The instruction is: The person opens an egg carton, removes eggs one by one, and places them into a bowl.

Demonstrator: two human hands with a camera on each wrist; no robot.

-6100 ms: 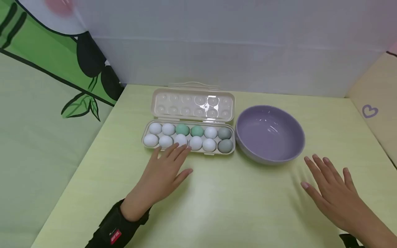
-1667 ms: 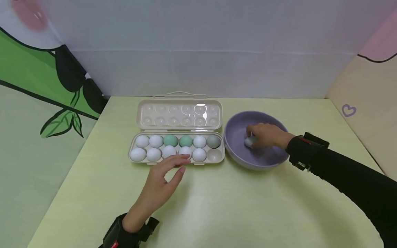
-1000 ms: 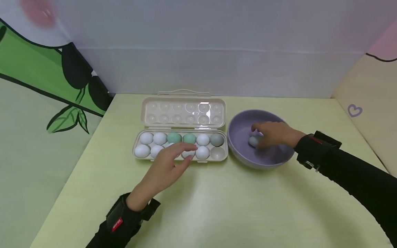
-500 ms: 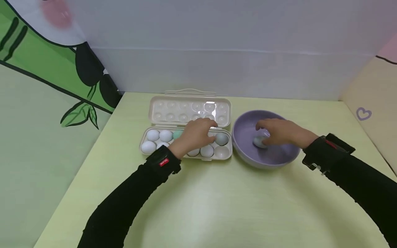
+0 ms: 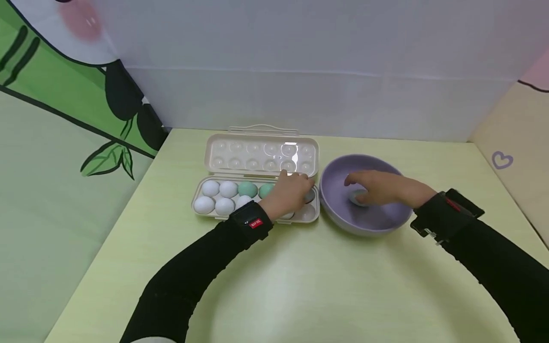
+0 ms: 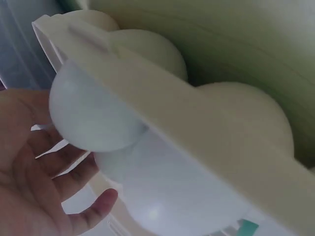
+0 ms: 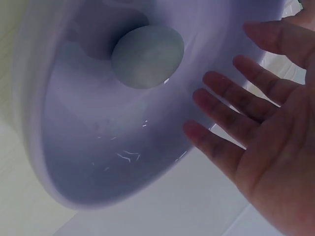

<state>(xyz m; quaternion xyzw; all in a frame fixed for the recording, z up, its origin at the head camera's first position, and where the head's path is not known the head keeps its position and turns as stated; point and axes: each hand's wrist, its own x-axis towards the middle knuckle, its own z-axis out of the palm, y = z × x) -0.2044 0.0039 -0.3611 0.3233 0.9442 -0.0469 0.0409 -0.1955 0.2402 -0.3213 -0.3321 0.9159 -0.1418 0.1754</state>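
In the head view, my left hand [image 5: 286,194] is over the right end of an egg box [image 5: 305,216], its fingertips right at a grey egg [image 5: 310,195]. The left wrist view shows its fingers spread beside the white eggs [image 6: 182,182]. My right hand [image 5: 379,186] hangs over a purple bowl [image 5: 364,229], apart from the pale grey-green egg [image 7: 147,56] lying inside it. Its fingers are spread and relaxed in the right wrist view. Part of the box's right half is hidden beneath my left hand.
The box's clear lid [image 5: 257,155] stands open behind it. White eggs [image 5: 204,205] and green eggs [image 5: 248,189] fill other cups; the front right cup holds none. The bowl sits against the box's right end on a pale yellow table [image 5: 321,286].
The front right grey egg has gone from the box into the bowl, and my right hand has let go of it. My left hand has moved right, from the box's front to its right end.
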